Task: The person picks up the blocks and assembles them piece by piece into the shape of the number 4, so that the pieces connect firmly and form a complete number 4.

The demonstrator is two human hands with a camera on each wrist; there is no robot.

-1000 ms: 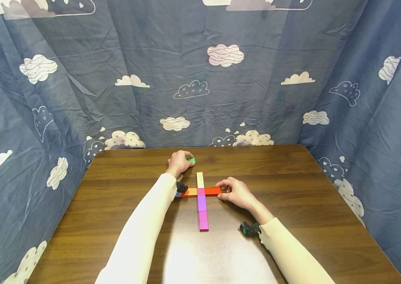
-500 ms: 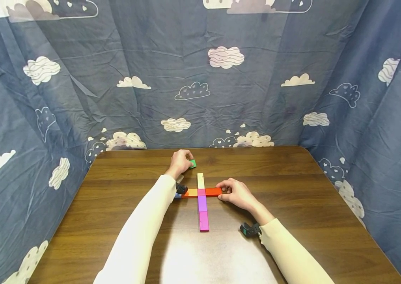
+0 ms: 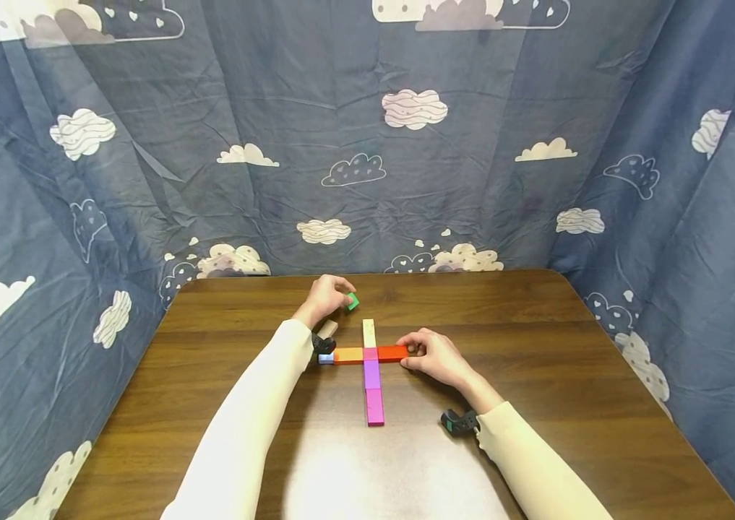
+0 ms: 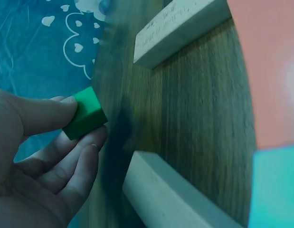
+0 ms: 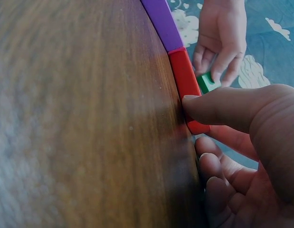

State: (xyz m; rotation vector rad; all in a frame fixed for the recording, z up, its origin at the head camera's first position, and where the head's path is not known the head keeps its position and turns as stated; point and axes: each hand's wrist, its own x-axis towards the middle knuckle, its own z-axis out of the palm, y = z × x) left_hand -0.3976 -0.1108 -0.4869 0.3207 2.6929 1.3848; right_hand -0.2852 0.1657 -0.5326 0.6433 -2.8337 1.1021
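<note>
My left hand (image 3: 324, 295) pinches a small green block (image 4: 85, 114) between thumb and fingers. It appears held off the table, near the far edge. My right hand (image 3: 437, 355) pinches the outer end of a red block (image 5: 184, 78), thumb on the near side and a finger on the far side. That red block forms the right arm of a flat cross on the table. A cream block (image 3: 368, 332) makes the top arm, an orange block (image 3: 349, 354) and a light blue block (image 3: 326, 358) the left. Below the magenta centre run a purple block (image 3: 372, 374) and a magenta block (image 3: 374, 408).
A loose pale wooden block (image 3: 327, 330) lies beside my left wrist, partly covered by it. Brown wood-grain table (image 3: 510, 318) surrounds the cross. A blue cloud-print curtain (image 3: 341, 130) hangs behind and at both sides.
My left hand keeps the green block, which has turned between the fingers. The left wrist has shifted left, uncovering more of the light blue and pale blocks. My right hand stays on the red block.
</note>
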